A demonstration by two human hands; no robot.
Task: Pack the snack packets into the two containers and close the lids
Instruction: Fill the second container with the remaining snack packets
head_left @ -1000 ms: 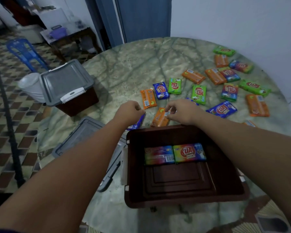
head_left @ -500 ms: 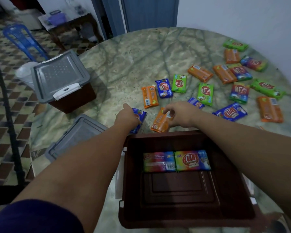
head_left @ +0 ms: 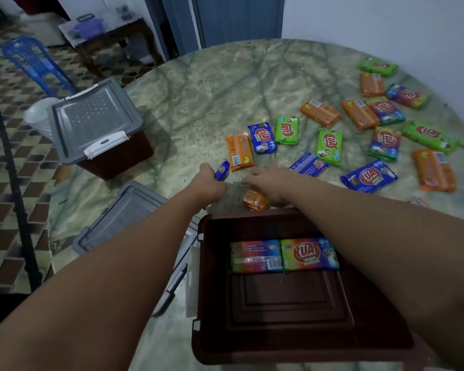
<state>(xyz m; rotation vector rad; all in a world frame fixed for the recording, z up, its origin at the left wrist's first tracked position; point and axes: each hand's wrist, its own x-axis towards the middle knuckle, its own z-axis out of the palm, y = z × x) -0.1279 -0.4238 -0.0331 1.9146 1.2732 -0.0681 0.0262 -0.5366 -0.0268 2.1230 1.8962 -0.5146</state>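
An open brown container (head_left: pixel 287 298) stands at the near table edge with two rainbow packets (head_left: pixel 256 257) side by side against its far wall. My left hand (head_left: pixel 209 183) grips a blue packet (head_left: pixel 222 170) just beyond the container's far left corner. My right hand (head_left: pixel 268 180) is beside it, fingers stretched out to the left. An orange packet (head_left: pixel 255 200) lies under its palm at the container's far rim. A second brown container with a shut grey lid (head_left: pixel 97 121) stands at the table's left edge. Several more packets (head_left: pixel 330 145) lie scattered on the right.
A loose grey lid (head_left: pixel 123 218) lies left of the open container. The round marble table (head_left: pixel 212 84) meets a white wall on the right. Off its left edge are a blue plastic chair (head_left: pixel 35 62), a white tub (head_left: pixel 36 117) and tiled floor.
My left hand has raised the blue packet on end. My right hand has slid left over the orange packet and its fingers have straightened.
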